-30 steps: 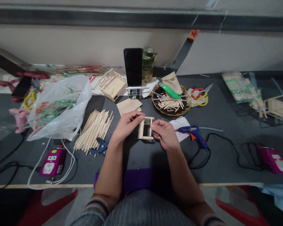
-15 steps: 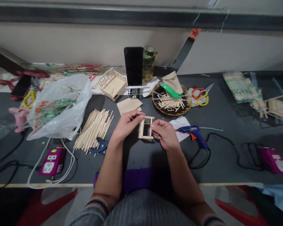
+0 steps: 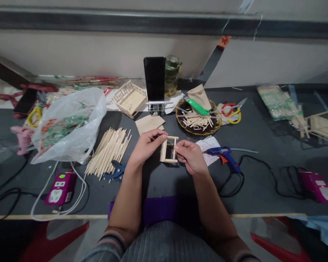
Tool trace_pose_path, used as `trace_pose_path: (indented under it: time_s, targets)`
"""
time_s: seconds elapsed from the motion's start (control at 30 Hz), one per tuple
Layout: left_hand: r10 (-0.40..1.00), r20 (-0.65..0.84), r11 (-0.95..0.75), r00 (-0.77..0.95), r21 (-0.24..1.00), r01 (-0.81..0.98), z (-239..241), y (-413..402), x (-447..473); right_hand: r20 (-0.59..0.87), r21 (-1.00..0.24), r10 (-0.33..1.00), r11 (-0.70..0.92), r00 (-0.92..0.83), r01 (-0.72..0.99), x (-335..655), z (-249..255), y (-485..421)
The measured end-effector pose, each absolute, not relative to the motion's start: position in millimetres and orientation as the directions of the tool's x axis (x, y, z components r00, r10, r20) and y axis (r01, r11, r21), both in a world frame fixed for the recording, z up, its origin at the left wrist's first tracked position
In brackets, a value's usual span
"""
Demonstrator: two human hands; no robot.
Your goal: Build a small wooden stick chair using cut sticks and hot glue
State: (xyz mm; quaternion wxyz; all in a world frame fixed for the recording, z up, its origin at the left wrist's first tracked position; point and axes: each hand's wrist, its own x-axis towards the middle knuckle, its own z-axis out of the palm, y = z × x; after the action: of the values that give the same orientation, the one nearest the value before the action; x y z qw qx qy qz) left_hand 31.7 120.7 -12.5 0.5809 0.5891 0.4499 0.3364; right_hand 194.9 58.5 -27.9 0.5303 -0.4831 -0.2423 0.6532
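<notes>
Between my hands is a small frame of wooden sticks [image 3: 170, 160], box-like with open sides. My left hand [image 3: 147, 145] pinches its upper left corner between thumb and fingers. On the other side, my right hand [image 3: 190, 154] has thumb and forefinger closed on the frame's right upright stick. Left of my left forearm lies a pile of thin wooden sticks [image 3: 108, 151], with blue-handled cutters [image 3: 115, 171] at its lower edge. A blue hot glue gun [image 3: 224, 153] rests to the right of my right hand, its nozzle over a patterned paper [image 3: 211, 160].
A round basket [image 3: 180, 125] holds short stick pieces and a green-handled cutter; scissors [image 3: 232, 112] lie beside it. Behind stand a phone [image 3: 154, 78], a green bottle [image 3: 172, 72] and a larger stick model [image 3: 129, 100]. At left are a plastic bag [image 3: 93, 105] and a purple power socket [image 3: 60, 187].
Both hands keep the same grip on the stick frame, which hardly moves. The whole view has shifted slightly, with things sitting a little lower in the picture.
</notes>
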Motion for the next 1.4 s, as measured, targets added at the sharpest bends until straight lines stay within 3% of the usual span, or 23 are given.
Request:
trace_pose_path:
  time_s: [1.4]
  targets:
    - [0.925,-0.116,0.078,0.361,0.99,0.118,-14.5,120.6,29.3,-0.421,-0.78,0.907,-0.367,-0.009,-0.508,193.0,-26.9,57.4]
